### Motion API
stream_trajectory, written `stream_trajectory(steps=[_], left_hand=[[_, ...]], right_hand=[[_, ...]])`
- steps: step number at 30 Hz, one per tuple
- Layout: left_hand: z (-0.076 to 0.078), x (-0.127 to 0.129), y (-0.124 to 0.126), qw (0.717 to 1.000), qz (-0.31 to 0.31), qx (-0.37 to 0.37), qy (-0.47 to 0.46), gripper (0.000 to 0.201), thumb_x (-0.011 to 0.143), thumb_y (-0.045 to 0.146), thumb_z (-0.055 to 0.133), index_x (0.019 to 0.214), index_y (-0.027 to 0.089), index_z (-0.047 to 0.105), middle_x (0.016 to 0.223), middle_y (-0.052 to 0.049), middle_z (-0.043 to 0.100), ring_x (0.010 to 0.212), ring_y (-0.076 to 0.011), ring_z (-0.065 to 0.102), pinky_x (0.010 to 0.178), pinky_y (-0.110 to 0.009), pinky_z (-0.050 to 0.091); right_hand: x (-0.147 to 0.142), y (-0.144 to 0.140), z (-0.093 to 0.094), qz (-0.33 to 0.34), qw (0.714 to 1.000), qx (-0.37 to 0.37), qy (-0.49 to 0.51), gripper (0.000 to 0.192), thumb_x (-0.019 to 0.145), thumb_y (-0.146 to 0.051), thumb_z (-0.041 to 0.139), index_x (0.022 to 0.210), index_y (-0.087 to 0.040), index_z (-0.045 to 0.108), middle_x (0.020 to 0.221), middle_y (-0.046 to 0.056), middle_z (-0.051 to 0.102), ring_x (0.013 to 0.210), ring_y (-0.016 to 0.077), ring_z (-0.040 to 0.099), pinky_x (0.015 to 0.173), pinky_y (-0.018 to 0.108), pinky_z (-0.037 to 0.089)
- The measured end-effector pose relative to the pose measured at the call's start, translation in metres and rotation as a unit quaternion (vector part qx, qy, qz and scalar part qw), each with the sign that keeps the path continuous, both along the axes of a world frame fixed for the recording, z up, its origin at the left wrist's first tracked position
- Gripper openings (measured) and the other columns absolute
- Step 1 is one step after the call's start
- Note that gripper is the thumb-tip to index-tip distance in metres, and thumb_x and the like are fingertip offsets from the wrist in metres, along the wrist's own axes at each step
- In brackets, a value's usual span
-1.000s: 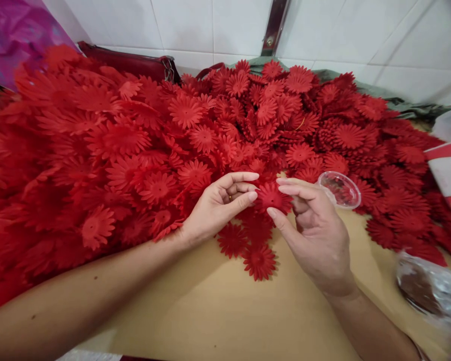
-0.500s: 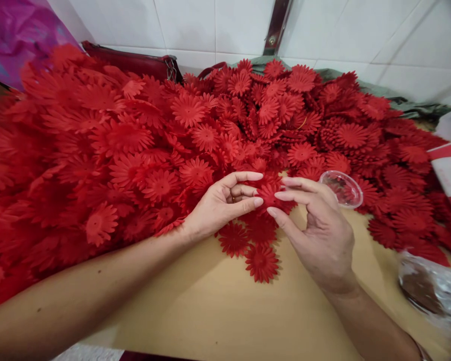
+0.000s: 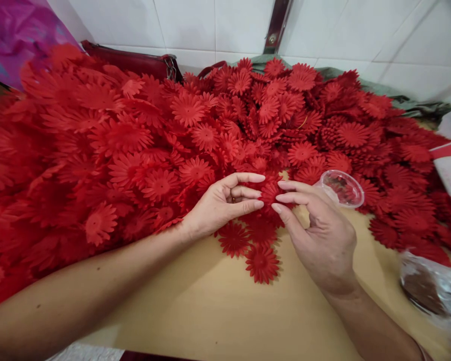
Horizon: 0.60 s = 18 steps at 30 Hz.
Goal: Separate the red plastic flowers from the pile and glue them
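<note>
Just above the tabletop, a red artificial flower layer [image 3: 271, 192] with narrow petals sits between my two hands. My right hand [image 3: 319, 228] has its thumb and index fingertips close together at the layer's right edge, pinching it. On the other side, my left hand [image 3: 225, 203] keeps its index finger stretched and its thumb apart from the fingers. Its fingertips come up to the layer's left petals; whether they touch is hard to see. Below the hands, a few loose flower layers [image 3: 262, 262] lie flat on the beige table [image 3: 195, 306].
A large heap of red flower layers [image 3: 124, 138] spreads across the table's back and both sides. A clear round plastic lid [image 3: 355, 195] lies right of my right hand. Further right is a plastic-wrapped brown item [image 3: 423, 291]. A dark red purse [image 3: 135, 61] rests against the tiled wall.
My right hand has shifted slightly right, its thumb now nearer its index finger. The flower layer between the hands has moved a little right, away from my left fingertips.
</note>
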<state>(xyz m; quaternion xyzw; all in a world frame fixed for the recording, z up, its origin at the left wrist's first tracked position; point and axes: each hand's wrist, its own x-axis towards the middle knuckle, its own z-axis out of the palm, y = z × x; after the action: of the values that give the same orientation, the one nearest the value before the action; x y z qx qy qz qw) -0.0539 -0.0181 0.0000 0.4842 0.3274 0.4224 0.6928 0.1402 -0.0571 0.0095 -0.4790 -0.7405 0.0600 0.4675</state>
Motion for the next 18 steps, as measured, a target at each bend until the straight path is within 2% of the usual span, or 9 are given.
stream_trajectory(steps=[6,10,14,18], left_hand=[[0.0010,0.0006,-0.0018,1.000,0.009,-0.001,0.002,0.045,0.078,0.026,0.086,0.119,0.019,0.068,0.086,0.000,0.077,0.076,-0.0103,0.070,0.079,-0.022,0.053],[0.0007,0.0012,-0.0018,1.000,0.013,0.008,0.013,0.044,0.080,0.028,0.084,0.120,0.019,0.066,0.088,0.000,0.076,0.078,-0.0097,0.068,0.081,-0.022,0.051],[-0.0012,0.0033,-0.0021,0.998,0.050,0.035,0.006,0.044,0.082,0.028,0.082,0.119,0.022,0.059,0.092,0.002,0.070,0.078,-0.0079,0.064,0.078,-0.020,0.048],[-0.0028,0.0056,-0.0029,0.995,0.065,0.079,0.005,0.032,0.086,0.033,0.077,0.104,0.023,0.052,0.091,0.002,0.064,0.078,-0.0091,0.059,0.075,-0.022,0.045]], right_hand=[[-0.0018,-0.0011,-0.0015,0.002,1.000,0.003,-0.025,0.008,0.097,-0.019,0.060,0.097,-0.024,0.067,0.115,0.008,0.075,0.107,0.0233,0.071,0.100,0.046,0.055],[-0.0009,0.0002,-0.0018,0.008,0.999,-0.032,0.033,0.008,0.097,-0.020,0.061,0.092,-0.024,0.066,0.112,0.008,0.073,0.108,0.0228,0.069,0.100,0.045,0.053],[0.0017,0.0022,-0.0028,0.001,0.991,-0.078,0.109,0.005,0.096,-0.026,0.063,0.092,-0.023,0.065,0.115,0.009,0.069,0.115,0.0244,0.065,0.104,0.048,0.049],[0.0023,0.0025,-0.0029,-0.007,0.983,-0.105,0.152,0.007,0.096,-0.029,0.064,0.091,-0.024,0.064,0.115,0.009,0.068,0.113,0.0248,0.064,0.099,0.046,0.050]])
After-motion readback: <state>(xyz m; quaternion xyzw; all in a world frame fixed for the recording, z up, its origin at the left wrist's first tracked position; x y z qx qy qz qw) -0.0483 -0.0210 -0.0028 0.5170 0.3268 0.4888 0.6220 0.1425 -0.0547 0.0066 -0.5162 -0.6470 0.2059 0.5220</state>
